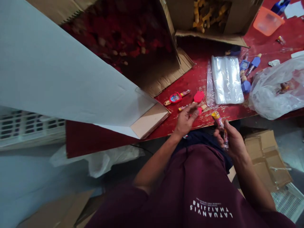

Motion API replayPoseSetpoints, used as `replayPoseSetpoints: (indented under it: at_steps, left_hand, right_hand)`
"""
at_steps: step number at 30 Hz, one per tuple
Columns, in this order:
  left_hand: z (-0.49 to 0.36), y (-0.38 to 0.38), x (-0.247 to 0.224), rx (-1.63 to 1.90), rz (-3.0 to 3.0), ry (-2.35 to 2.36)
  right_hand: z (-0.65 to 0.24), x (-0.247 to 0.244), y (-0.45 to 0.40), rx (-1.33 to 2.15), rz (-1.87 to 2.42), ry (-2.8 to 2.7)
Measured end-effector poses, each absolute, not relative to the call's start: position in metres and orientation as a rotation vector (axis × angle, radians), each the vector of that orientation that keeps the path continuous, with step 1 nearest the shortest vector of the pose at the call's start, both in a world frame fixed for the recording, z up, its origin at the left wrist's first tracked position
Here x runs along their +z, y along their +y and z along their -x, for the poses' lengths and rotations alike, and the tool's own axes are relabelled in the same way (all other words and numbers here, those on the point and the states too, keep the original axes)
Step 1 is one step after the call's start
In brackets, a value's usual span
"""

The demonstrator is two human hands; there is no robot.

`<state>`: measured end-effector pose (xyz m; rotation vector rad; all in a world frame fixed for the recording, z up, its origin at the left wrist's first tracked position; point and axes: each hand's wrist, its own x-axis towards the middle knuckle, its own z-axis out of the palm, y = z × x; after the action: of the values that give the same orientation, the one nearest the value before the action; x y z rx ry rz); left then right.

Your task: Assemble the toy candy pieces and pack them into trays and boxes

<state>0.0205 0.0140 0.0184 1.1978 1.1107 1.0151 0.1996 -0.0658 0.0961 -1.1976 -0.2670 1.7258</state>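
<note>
My right hand (231,137) is closed around clear candy tubes (218,119), whose upper end shows yellow and purple. Over the table's front edge, my left hand (186,122) has its fingers partly spread at a red plastic piece (200,110); whether it grips the piece is unclear. Just beyond lies another red piece (199,96). A red toy (175,98) with a tan tip and a clear tube lies to the left. A small tube (182,108) is beside my left fingers. Right of these, a stack of clear plastic bags (227,80) lies flat.
Cardboard boxes hold red pieces (133,41) and yellow-orange pieces (209,14) at the back. Blue toys (253,64), a white plastic bag (273,91) and an orange container (268,21) are on the right. A white panel (71,69) stands left.
</note>
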Motion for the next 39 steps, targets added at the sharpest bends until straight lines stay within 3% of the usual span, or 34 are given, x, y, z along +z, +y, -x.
replayPoseSetpoints:
  at_steps: [3,6,15,22,30,39]
  left_hand:
    - [-0.037,-0.009,0.066,0.897,-0.882,0.727]
    - [-0.048,-0.019,0.090,0.858,-0.709,0.661]
    - [-0.056,-0.016,0.093,0.981,-0.550,0.847]
    - [-0.060,-0.016,0.104,0.851,-0.456,0.827]
    - [-0.056,0.000,0.108,0.669,-0.168,0.680]
    - [-0.059,-0.002,0.114,0.748,-0.198,0.666]
  right_hand:
    - [-0.194,0.095,-0.063,1.845,1.184,-0.201]
    - [-0.187,0.093,-0.064,1.858,1.213,-0.251]
    - [-0.177,0.087,-0.084,1.425,1.306,-0.729]
    - [-0.165,0.084,-0.091,1.363,1.317,-0.785]
    - [-0.179,0.077,-0.088,0.555,1.366,-1.630]
    - [-0.181,0.072,-0.082,0.253,1.357,-1.816]
